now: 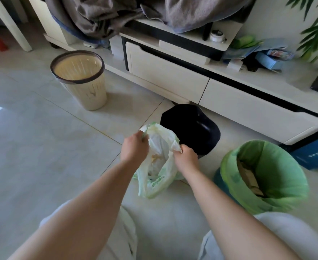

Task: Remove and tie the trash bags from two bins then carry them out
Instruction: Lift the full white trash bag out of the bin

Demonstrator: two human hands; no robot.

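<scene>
The trash bag [155, 166] sits on the floor [32, 137] straight before me, between my left hand [134, 147] and right hand [186, 156]. Behind it lies a lid [191, 126]. A lined bin [263, 177] stands to my right, an unlined bin [79, 77] far left, both before the cabinet [173, 76].

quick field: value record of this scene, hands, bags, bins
left hand: gripping one side of the bag's mouth
right hand: gripping the other side
held bag: pale green-white, out of its bin, untied, trash inside
cream bin: upright, no bag
green-lined bin: bag still in, holding trash
black object: on the floor behind the held bag
</scene>
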